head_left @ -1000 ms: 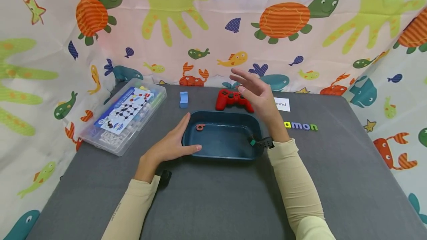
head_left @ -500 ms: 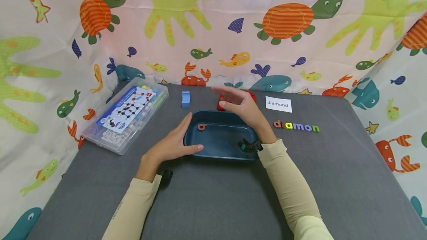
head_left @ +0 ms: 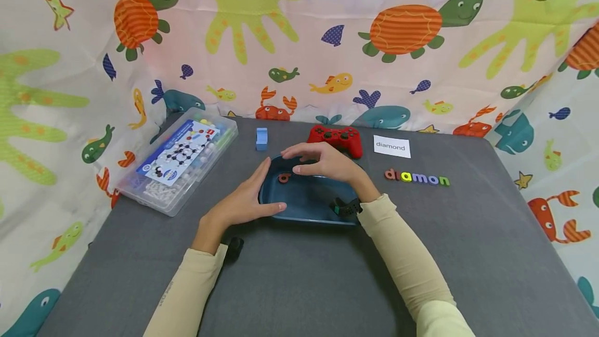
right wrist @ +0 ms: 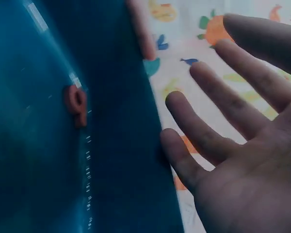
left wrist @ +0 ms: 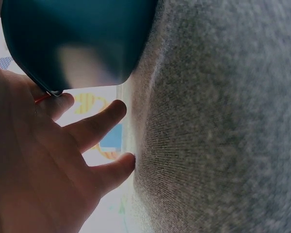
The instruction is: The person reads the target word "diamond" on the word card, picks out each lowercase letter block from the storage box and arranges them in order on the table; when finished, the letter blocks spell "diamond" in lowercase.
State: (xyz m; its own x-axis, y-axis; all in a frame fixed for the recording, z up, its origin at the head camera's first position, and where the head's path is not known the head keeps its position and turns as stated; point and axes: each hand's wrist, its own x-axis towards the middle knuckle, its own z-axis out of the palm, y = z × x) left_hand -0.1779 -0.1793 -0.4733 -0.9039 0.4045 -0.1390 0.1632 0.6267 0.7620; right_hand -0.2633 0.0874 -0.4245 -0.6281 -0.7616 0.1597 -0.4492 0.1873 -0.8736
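Note:
A dark teal tub (head_left: 318, 199) rests on the grey table, with one small reddish letter (head_left: 284, 177) inside, a loop with a stem, near its left end. My left hand (head_left: 238, 204) touches the tub's left end, thumb across the near rim; in the left wrist view its fingers (left wrist: 99, 128) are straight and spread beside the tub's corner. My right hand (head_left: 327, 163) hovers above the tub's far side, fingers extended towards the letter, holding nothing. In the right wrist view that hand (right wrist: 242, 131) is apart from the letter (right wrist: 76, 104).
Coloured letters (head_left: 416, 177) reading "diamon" lie in a row to the right, below a white card (head_left: 392, 146) printed "diamond". Behind the tub sit a red game controller (head_left: 343, 139) and a blue block (head_left: 261, 139). A clear case (head_left: 178, 160) with a molecule-model label stands at left.
My right hand has moved left and down, from above the controller to over the tub. The card and the whole row of letters now show. My left hand stays at the tub.

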